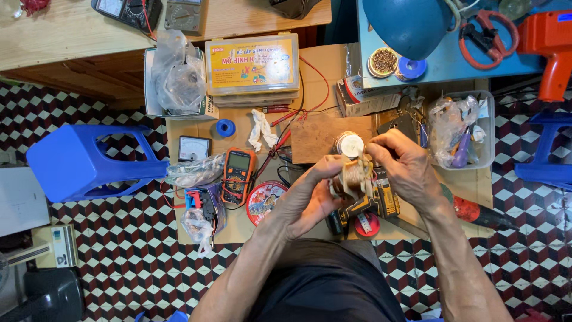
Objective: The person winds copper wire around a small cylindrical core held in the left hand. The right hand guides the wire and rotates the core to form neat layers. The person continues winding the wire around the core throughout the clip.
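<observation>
Both hands grip a small copper-wound coil [353,177] between them: the left hand [310,200] cups it from below, the right hand [400,167] pinches its top. Left of the left hand lies an orange multimeter [238,176]; a yellow cordless drill [372,206] sits just beneath the coil.

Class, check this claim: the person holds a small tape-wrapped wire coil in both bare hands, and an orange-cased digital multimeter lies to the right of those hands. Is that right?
Not quite. The head view shows the orange-cased digital multimeter lying to the left of the hands, not the right. Both the left hand and right hand do hold the small tape-wrapped wire coil.
</observation>
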